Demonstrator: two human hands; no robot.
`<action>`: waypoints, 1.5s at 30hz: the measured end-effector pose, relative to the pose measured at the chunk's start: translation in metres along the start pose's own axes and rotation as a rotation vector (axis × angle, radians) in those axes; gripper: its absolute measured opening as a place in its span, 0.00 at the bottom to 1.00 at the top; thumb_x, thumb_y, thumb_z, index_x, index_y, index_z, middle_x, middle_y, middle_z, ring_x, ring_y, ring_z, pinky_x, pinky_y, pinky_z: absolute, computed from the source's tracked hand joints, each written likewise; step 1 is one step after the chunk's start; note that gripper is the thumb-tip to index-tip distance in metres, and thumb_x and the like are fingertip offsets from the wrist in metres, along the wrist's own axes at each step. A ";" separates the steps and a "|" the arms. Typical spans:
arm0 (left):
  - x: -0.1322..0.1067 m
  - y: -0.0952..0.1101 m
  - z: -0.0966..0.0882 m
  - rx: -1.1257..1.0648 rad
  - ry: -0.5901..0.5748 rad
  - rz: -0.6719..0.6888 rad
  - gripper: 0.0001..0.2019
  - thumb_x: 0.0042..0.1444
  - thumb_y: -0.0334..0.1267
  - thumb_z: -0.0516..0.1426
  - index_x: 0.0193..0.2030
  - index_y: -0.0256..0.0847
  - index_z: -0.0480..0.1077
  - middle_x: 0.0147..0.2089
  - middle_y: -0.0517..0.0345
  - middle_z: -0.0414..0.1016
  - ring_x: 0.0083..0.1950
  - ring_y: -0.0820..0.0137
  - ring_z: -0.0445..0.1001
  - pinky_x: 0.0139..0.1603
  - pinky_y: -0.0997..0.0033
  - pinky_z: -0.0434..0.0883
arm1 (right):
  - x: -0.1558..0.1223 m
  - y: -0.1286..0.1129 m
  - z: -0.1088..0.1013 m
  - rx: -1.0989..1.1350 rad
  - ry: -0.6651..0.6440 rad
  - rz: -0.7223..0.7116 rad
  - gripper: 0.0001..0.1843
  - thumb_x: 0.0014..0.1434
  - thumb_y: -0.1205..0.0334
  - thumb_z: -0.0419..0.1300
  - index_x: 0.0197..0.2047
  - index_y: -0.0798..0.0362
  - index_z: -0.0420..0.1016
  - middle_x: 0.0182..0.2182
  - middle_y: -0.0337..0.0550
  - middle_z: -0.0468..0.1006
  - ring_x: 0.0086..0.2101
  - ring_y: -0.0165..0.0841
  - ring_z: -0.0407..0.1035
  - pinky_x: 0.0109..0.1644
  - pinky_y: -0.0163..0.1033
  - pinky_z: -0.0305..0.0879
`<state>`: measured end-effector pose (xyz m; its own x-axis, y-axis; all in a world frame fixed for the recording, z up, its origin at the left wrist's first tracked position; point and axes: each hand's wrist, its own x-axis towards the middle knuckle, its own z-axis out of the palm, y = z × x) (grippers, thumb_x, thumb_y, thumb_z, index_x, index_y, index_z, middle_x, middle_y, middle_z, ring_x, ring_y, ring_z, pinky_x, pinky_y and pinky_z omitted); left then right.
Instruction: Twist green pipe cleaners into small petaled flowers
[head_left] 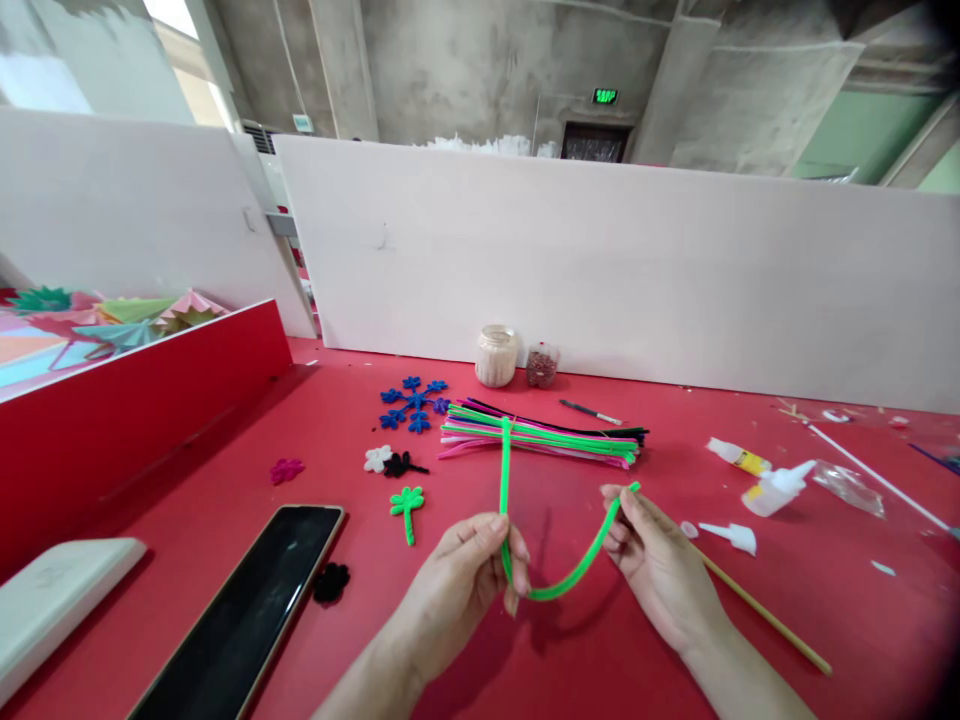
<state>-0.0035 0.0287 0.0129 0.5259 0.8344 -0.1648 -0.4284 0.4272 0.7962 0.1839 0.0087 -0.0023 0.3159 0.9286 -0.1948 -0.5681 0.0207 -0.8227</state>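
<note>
A bright green pipe cleaner [574,583] hangs in a U-shaped curve between my hands, above the red table. My left hand [469,570] pinches it part way along, and its free end stands up from the fingers. Close to the other tip, my right hand [660,565] grips it between thumb and fingers. Behind it lies a bundle of pipe cleaners [555,432] in green, pink, purple and black. Left of my hands is a green flower on a stem [407,510], with a white flower [378,458] and a black stemmed flower [401,464] beyond it.
A phone [247,610] and a black flower [331,583] lie at left; a blue flower cluster [415,402] sits farther back. Glue bottles [776,490] and a wooden stick [765,615] are at right. A jar [496,356] stands before the white partition [600,260].
</note>
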 end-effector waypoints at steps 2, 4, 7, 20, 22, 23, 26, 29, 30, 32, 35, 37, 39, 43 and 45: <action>-0.002 -0.006 0.003 0.046 -0.038 -0.063 0.15 0.55 0.39 0.50 0.24 0.33 0.69 0.16 0.58 0.67 0.17 0.78 0.62 0.18 0.80 0.60 | -0.004 -0.002 0.001 -0.095 -0.039 0.015 0.10 0.47 0.59 0.64 0.33 0.54 0.78 0.18 0.34 0.65 0.21 0.24 0.56 0.25 0.29 0.57; -0.004 -0.013 0.004 0.088 -0.081 -0.130 0.16 0.55 0.41 0.51 0.23 0.33 0.70 0.16 0.58 0.67 0.16 0.78 0.62 0.18 0.80 0.59 | -0.010 -0.003 0.003 -0.221 -0.101 0.032 0.10 0.47 0.58 0.64 0.34 0.54 0.78 0.18 0.34 0.65 0.21 0.25 0.56 0.25 0.30 0.57; -0.007 -0.020 0.006 0.134 -0.153 -0.221 0.16 0.54 0.42 0.51 0.25 0.32 0.71 0.16 0.56 0.68 0.16 0.77 0.63 0.19 0.78 0.60 | -0.015 -0.003 0.007 -0.309 -0.155 0.016 0.10 0.48 0.57 0.63 0.33 0.52 0.78 0.17 0.33 0.64 0.21 0.25 0.55 0.25 0.30 0.55; -0.009 -0.023 0.012 0.244 -0.227 -0.348 0.18 0.54 0.44 0.50 0.24 0.32 0.72 0.18 0.55 0.69 0.18 0.76 0.63 0.22 0.77 0.60 | -0.018 -0.002 0.009 -0.371 -0.205 -0.042 0.11 0.49 0.56 0.62 0.37 0.51 0.77 0.18 0.32 0.60 0.21 0.24 0.52 0.25 0.32 0.53; -0.010 -0.022 0.013 0.283 -0.226 -0.363 0.18 0.54 0.44 0.50 0.24 0.32 0.72 0.18 0.55 0.69 0.18 0.76 0.63 0.22 0.77 0.60 | -0.019 -0.001 0.009 -0.371 -0.215 -0.044 0.11 0.49 0.57 0.62 0.36 0.51 0.77 0.18 0.33 0.61 0.21 0.24 0.51 0.25 0.32 0.53; -0.010 -0.022 0.013 0.301 -0.230 -0.369 0.18 0.53 0.44 0.50 0.24 0.32 0.73 0.18 0.55 0.69 0.18 0.76 0.63 0.22 0.77 0.59 | -0.019 -0.001 0.010 -0.374 -0.214 -0.051 0.11 0.49 0.57 0.62 0.36 0.51 0.78 0.18 0.33 0.61 0.21 0.25 0.51 0.25 0.32 0.53; -0.011 -0.019 0.015 0.351 -0.238 -0.371 0.18 0.53 0.44 0.50 0.25 0.33 0.74 0.19 0.56 0.69 0.18 0.77 0.62 0.22 0.77 0.58 | -0.019 0.000 0.010 -0.377 -0.197 -0.068 0.10 0.48 0.56 0.62 0.32 0.52 0.78 0.17 0.34 0.61 0.21 0.25 0.51 0.25 0.33 0.53; -0.013 -0.016 0.017 0.415 -0.256 -0.366 0.18 0.53 0.44 0.51 0.26 0.32 0.75 0.21 0.55 0.69 0.19 0.77 0.61 0.24 0.76 0.57 | -0.019 0.000 0.011 -0.384 -0.186 -0.078 0.10 0.46 0.55 0.63 0.30 0.53 0.77 0.19 0.35 0.63 0.22 0.27 0.52 0.25 0.33 0.52; -0.014 -0.015 0.017 0.428 -0.267 -0.357 0.18 0.53 0.44 0.51 0.27 0.31 0.75 0.21 0.55 0.69 0.19 0.77 0.60 0.25 0.75 0.57 | -0.020 0.000 0.011 -0.391 -0.193 -0.081 0.10 0.47 0.55 0.62 0.29 0.53 0.77 0.19 0.35 0.63 0.22 0.27 0.52 0.25 0.33 0.52; -0.014 -0.013 0.018 0.455 -0.232 -0.307 0.18 0.51 0.45 0.52 0.27 0.31 0.74 0.20 0.56 0.67 0.20 0.77 0.59 0.24 0.75 0.56 | -0.021 -0.002 0.010 -0.422 -0.245 -0.074 0.10 0.49 0.55 0.60 0.28 0.54 0.75 0.19 0.35 0.62 0.22 0.27 0.52 0.26 0.33 0.52; -0.012 -0.010 0.017 0.498 -0.027 -0.111 0.17 0.50 0.47 0.54 0.24 0.32 0.71 0.18 0.60 0.61 0.21 0.76 0.58 0.24 0.75 0.55 | -0.024 -0.008 0.011 -0.551 -0.466 -0.011 0.11 0.53 0.57 0.56 0.24 0.55 0.70 0.18 0.33 0.58 0.22 0.26 0.51 0.26 0.33 0.51; -0.010 -0.006 0.017 0.512 0.082 0.000 0.16 0.49 0.46 0.55 0.20 0.35 0.66 0.18 0.63 0.58 0.22 0.76 0.56 0.24 0.76 0.54 | -0.027 -0.013 0.014 -0.669 -0.619 -0.001 0.12 0.54 0.60 0.55 0.22 0.55 0.68 0.19 0.33 0.56 0.22 0.26 0.50 0.26 0.32 0.51; -0.010 -0.003 0.017 0.546 0.104 0.048 0.16 0.49 0.45 0.55 0.18 0.36 0.63 0.18 0.63 0.58 0.22 0.76 0.55 0.24 0.76 0.54 | -0.030 -0.016 0.017 -0.789 -0.698 -0.026 0.10 0.53 0.63 0.54 0.22 0.54 0.67 0.19 0.33 0.57 0.22 0.27 0.52 0.26 0.32 0.51; -0.012 0.001 0.016 0.661 -0.047 0.033 0.14 0.52 0.44 0.52 0.23 0.35 0.65 0.21 0.59 0.64 0.25 0.74 0.61 0.26 0.76 0.57 | -0.033 -0.018 0.019 -0.999 -0.730 -0.074 0.10 0.52 0.66 0.54 0.21 0.54 0.64 0.19 0.33 0.57 0.22 0.27 0.53 0.25 0.32 0.50; -0.013 0.001 0.016 0.738 -0.090 0.038 0.13 0.53 0.42 0.51 0.24 0.35 0.66 0.22 0.59 0.64 0.26 0.74 0.61 0.27 0.76 0.57 | -0.032 -0.017 0.018 -1.037 -0.734 -0.093 0.11 0.51 0.67 0.54 0.19 0.53 0.61 0.19 0.32 0.55 0.22 0.27 0.52 0.25 0.32 0.50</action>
<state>0.0013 0.0126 0.0249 0.5921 0.7988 -0.1062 0.1404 0.0274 0.9897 0.1694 -0.0150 0.0272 -0.3590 0.9322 -0.0469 0.3964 0.1068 -0.9118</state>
